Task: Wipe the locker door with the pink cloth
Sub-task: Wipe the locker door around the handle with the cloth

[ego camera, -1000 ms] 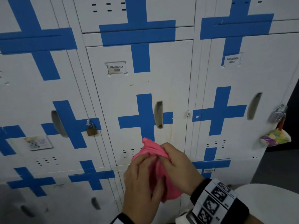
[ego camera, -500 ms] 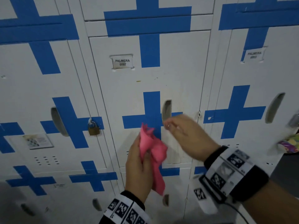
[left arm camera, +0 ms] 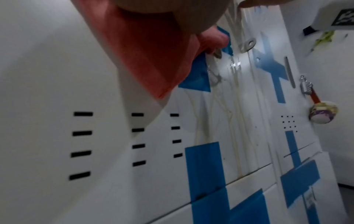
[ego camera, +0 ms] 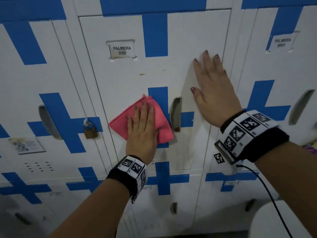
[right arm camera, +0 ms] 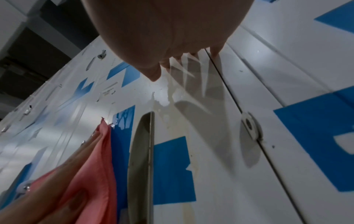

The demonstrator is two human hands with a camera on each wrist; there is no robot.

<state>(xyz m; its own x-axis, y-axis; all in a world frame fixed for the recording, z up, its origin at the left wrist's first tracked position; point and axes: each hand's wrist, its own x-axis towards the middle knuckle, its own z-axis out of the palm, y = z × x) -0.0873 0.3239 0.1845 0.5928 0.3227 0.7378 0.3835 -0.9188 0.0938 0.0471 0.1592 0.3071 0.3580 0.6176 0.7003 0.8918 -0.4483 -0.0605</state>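
Observation:
The middle locker door point(ego camera: 130, 79) is white with blue tape crosses and a name tag reading PALMERA point(ego camera: 121, 49). The pink cloth point(ego camera: 120, 121) lies spread flat on it, just left of the recessed handle point(ego camera: 175, 114). My left hand point(ego camera: 142, 124) presses the cloth against the door with straight fingers. My right hand point(ego camera: 211, 86) lies flat on the door's right side, above and right of the handle, fingers spread. The cloth point(left arm camera: 145, 50) shows under my palm in the left wrist view, and the cloth point(right arm camera: 91, 169) appears at lower left in the right wrist view. Yellowish streaks point(right arm camera: 168, 97) mark the door near the handle.
The left neighbouring locker carries a brass padlock point(ego camera: 90, 130) and a paper label point(ego camera: 27, 145). The right neighbouring locker point(ego camera: 274, 69) has its own handle point(ego camera: 300, 107); a combination lock point(left arm camera: 306, 87) with a colourful tag point(left arm camera: 322, 112) hangs further right. More lockers sit below.
The left hand has spread the bunched cloth flat against the door. The right hand let go of it and moved up and right to rest flat on the door. I moved closer.

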